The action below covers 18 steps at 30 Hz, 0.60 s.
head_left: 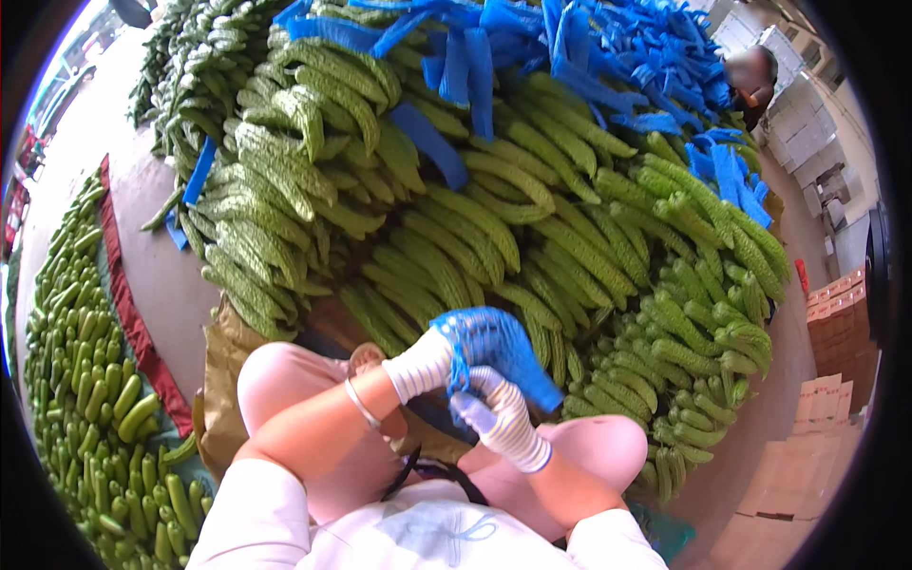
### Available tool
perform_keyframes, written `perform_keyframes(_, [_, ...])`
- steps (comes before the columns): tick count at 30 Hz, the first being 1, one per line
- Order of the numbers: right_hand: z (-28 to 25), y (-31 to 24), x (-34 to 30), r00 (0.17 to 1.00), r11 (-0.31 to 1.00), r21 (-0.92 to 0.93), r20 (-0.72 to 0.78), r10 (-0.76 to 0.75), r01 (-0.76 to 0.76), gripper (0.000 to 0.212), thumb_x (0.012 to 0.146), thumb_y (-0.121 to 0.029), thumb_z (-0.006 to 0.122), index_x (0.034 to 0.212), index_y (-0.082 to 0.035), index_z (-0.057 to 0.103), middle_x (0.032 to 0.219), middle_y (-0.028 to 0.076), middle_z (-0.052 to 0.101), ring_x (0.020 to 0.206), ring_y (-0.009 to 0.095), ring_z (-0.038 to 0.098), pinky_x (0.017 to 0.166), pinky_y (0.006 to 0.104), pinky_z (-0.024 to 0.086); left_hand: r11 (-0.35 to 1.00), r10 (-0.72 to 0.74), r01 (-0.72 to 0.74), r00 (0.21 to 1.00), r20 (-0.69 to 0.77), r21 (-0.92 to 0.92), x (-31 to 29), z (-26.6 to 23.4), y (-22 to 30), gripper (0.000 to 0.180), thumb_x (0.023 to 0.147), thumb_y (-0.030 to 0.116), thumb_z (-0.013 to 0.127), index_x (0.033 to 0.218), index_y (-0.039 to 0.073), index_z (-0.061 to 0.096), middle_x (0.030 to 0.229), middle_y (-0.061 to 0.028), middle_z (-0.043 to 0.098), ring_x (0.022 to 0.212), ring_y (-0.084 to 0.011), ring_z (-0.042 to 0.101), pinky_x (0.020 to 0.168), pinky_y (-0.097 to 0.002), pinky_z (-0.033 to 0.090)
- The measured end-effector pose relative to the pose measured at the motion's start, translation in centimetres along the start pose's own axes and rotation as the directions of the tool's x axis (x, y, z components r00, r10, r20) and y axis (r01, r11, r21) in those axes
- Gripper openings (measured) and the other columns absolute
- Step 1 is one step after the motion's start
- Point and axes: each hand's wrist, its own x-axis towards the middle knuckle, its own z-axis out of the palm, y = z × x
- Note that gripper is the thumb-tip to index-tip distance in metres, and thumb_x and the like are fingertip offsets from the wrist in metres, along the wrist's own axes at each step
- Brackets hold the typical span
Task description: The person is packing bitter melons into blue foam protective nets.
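Observation:
My left hand (424,367), in a striped knit glove, reaches into a blue foam net sleeve (508,347). The net covers its fingers, so their pose is hidden. In a matching striped glove, my right hand (503,418) pinches the open edge of that sleeve close to the left wrist. Whether anything else lies inside the net cannot be seen. Both hands are above my crossed legs, just in front of a large heap of green bitter melons (456,237) stacked in rows.
Many loose blue net sleeves (579,47) lie across the top of the heap. Smaller green vegetables (90,380) spread over the floor at left, beside a red cloth strip (142,323). Cardboard boxes (793,475) stand at right. A person (752,85) is beyond the heap, near white boxes (807,133).

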Motion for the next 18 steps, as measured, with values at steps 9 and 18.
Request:
perform_keyframes(9, [-0.6,-0.8,0.1,0.998,0.997,-0.042,0.002,-0.069,0.069,0.017,0.084,0.0,0.067,0.1,-0.001,0.062,0.079,-0.001,0.06,0.066,0.003,0.051,0.061,0.0201,0.044,0.927,0.161,-0.214,0.969,0.186,0.308,-0.7,-0.4,1.2,0.046,0.089,0.024,0.063,0.127,0.0,0.05,0.133,-0.014,0.051,0.124,-0.0273,0.049,0.105,-0.0369,0.037])
perform_keyframes(18, [2.2,1.6,0.1,0.993,0.996,0.038,0.085,-0.08,0.077,0.016,0.087,0.0,0.063,0.102,-0.002,0.061,0.086,0.002,0.064,0.074,0.007,0.061,0.067,0.0226,0.05,0.977,0.011,-0.024,0.998,-0.063,-0.213,0.1,0.0,2.0,0.052,0.084,0.028,0.059,0.131,0.009,0.05,0.133,-0.0117,0.053,0.124,-0.024,0.048,0.107,-0.0368,0.033])
